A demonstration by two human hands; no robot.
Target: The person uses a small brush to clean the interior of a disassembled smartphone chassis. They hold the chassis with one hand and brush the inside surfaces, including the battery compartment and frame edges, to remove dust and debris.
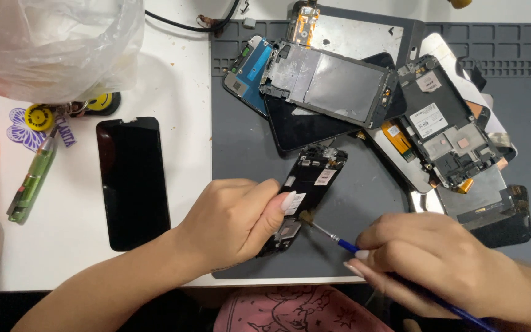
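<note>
Hands: left [238, 222] grips phone frame [311, 184], lower end hidden | right [428, 258] pinches brush [339, 241]

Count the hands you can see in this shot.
2, both the person's own. The left hand steadies a small phone frame on the grey mat; the right hand holds a blue-handled brush against it.
</note>
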